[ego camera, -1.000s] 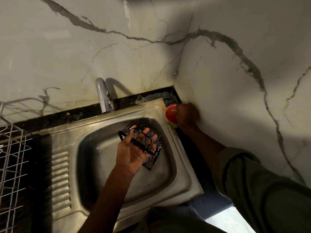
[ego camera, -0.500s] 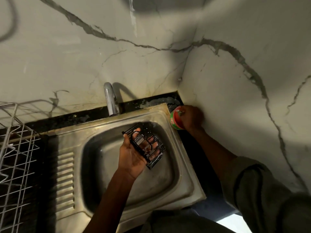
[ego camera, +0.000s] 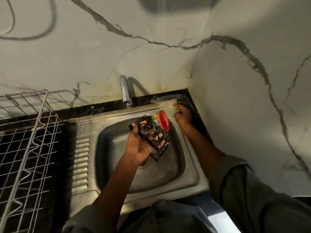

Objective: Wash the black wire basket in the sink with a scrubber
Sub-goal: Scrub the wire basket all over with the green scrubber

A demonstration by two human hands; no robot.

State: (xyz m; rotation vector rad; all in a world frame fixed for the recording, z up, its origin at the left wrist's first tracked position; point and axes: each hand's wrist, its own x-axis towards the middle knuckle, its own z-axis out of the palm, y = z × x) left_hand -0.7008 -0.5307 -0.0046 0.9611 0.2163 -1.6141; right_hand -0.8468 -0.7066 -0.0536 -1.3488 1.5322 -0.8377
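Black wire basket (ego camera: 152, 135), tilted, gripped by left hand (ego camera: 139, 145) over sink (ego camera: 188, 165).

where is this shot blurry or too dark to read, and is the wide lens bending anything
Head view: motion blur smears the right hand and the green scrubber it grips; dim, uneven light leaves the sink basin and the black wire basket in the left hand murky; the tap casts a shadow on the wall; the dish rack looks splayed by the wide lens.
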